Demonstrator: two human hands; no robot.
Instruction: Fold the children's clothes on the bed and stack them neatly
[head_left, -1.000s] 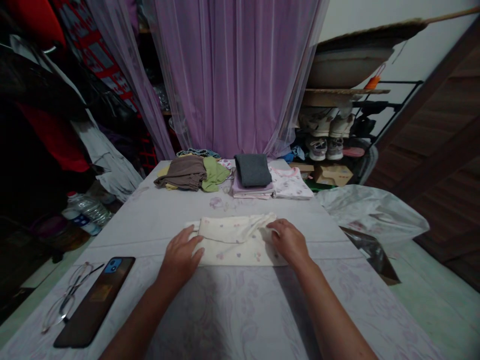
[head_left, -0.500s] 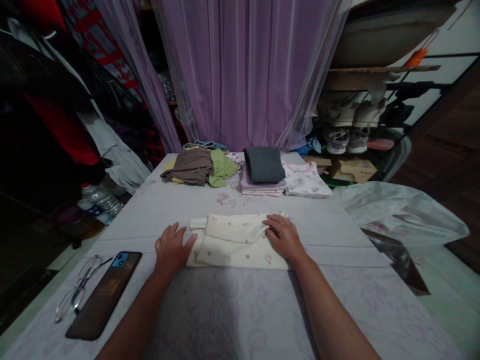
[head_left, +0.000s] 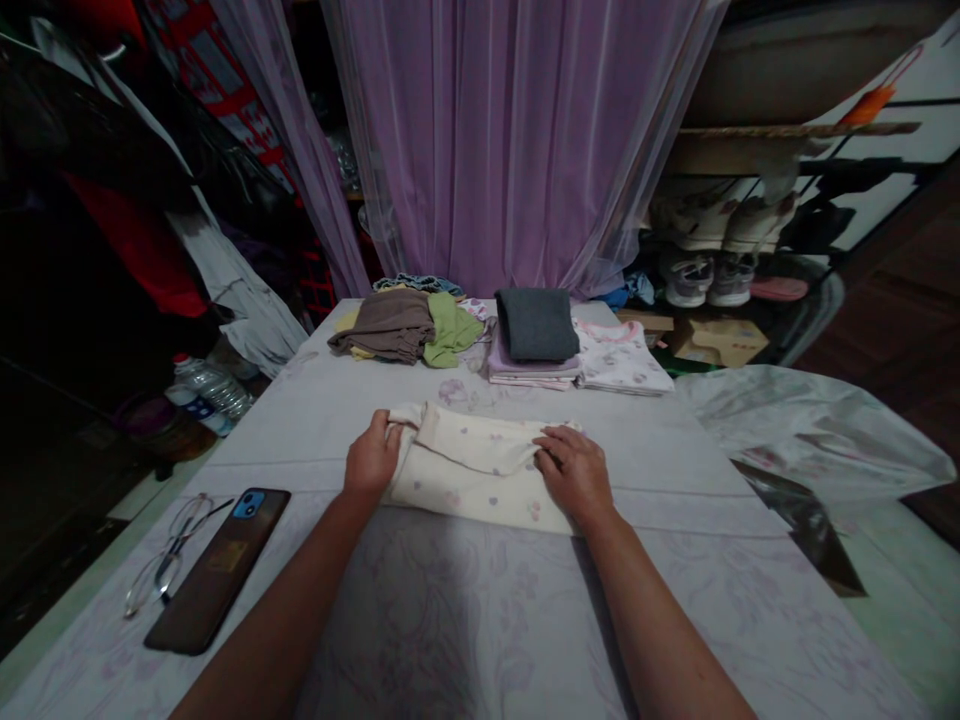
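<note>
A cream garment (head_left: 480, 485) printed with small hearts and cherries lies folded into a long strip on the cloth-covered table. My left hand (head_left: 373, 455) is closed on its left end, fingers and thumb pinching the edge, which is raised a little off the surface. At the other end, my right hand (head_left: 576, 475) has bent fingers and thumb gripping the upper folded layer. A loose flap runs across the strip between both hands. The fabric under the right palm is hidden.
Behind lie a dark grey folded garment (head_left: 536, 325) on a folded stack, a white printed shirt (head_left: 622, 358), and a heap with brown (head_left: 394, 325) and green (head_left: 452, 328) clothes. A phone (head_left: 219, 570) and glasses (head_left: 169, 555) lie at left. A plastic bag (head_left: 810, 425) is beyond the right edge.
My left hand has moved from resting open beside the garment to pinching its left end and lifting it slightly. My right hand stays at the right end. The view has shifted slightly.
</note>
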